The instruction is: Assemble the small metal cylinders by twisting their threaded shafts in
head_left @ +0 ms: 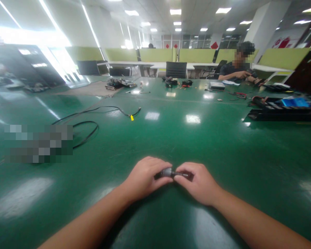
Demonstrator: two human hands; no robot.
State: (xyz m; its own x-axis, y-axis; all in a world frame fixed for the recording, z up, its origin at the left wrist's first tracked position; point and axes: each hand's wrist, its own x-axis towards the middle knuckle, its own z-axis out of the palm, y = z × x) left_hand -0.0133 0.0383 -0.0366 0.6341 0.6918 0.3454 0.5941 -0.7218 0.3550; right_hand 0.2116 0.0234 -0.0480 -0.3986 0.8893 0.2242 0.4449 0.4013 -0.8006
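- at the near side of the green counter (171, 138), two bare forearms reach in, and i see both hands meet over a small dark cylindrical piece (167, 172) with a greyish band.
- the left hand (149, 174) grips its thicker end between thumb and fingers; the right hand (199, 181) is closed around the thin end, thumb underneath. the piece lies roughly level between them, too blurred for me to say what it is.
- further over on the left, a pixelated block (41, 145) hides whatever sits there; a black cable (90, 110) loops out past it, a yellow tag (132, 118) near its tip.
- over on the right, a long black part (280, 115) lies in front of something bright blue (295, 102).
- beyond the middle, small dark parts (171, 81) and a pale box (216, 86) sit towards the far edge.
- at the far right, a seated person (234, 71) in a dark top has both arms forward over the counter.
- behind, a black chair (176, 70) stands before yellow-green partitions (155, 55).
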